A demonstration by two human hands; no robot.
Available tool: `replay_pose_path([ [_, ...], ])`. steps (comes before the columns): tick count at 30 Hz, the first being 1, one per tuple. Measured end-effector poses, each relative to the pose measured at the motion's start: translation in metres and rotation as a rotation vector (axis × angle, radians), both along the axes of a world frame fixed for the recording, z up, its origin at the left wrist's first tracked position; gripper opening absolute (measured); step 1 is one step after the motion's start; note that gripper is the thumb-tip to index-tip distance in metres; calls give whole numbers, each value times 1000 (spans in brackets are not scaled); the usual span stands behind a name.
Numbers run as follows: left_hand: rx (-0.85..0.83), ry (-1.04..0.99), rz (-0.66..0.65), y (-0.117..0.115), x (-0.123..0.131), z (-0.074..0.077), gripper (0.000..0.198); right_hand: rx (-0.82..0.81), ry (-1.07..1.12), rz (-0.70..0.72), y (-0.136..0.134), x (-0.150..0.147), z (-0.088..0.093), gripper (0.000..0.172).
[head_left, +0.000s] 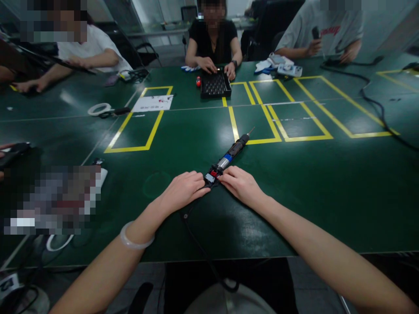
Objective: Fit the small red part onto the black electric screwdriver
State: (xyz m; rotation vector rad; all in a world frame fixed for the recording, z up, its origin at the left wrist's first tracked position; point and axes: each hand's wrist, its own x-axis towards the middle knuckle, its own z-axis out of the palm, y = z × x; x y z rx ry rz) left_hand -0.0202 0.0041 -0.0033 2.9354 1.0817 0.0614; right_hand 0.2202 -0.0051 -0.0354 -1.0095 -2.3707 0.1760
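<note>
An electric screwdriver with its casing open lies slantwise on the green table, its thin bit pointing away to the upper right. Inside it show a silver motor section with a blue band, a red part and a pale block. My left hand is closed on the rear end, thumb and fingers against its left side. At the opposite side, my right hand has its fingertips pinched by the red part; whatever small piece lies under them is hidden. A black cable runs from the tool's rear over the table edge.
Across the table a person works at a black tray. Other people sit left and right. Yellow tape outlines mark the table. A paper sheet, a tape roll, a phone and a dark cable lie about.
</note>
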Motion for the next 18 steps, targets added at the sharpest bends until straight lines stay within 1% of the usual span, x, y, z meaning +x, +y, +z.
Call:
replay_pose_path([
  [2, -6, 9, 25, 0, 0, 2, 43, 12, -18, -28, 0, -2, 0, 24],
  [5, -7, 31, 85, -3, 1, 5, 44, 5, 0, -27, 0, -5, -1, 23],
  [8, 12, 61, 220, -11, 8, 6, 48, 1, 41, -23, 0, -6, -3, 22],
  [12, 21, 95, 416, -21, 23, 8, 57, -6, 67, -20, -1, -5, -3, 22],
  [18, -37, 155, 639, -22, 44, 12, 75, -45, 115, -2, -4, -3, -3, 25],
])
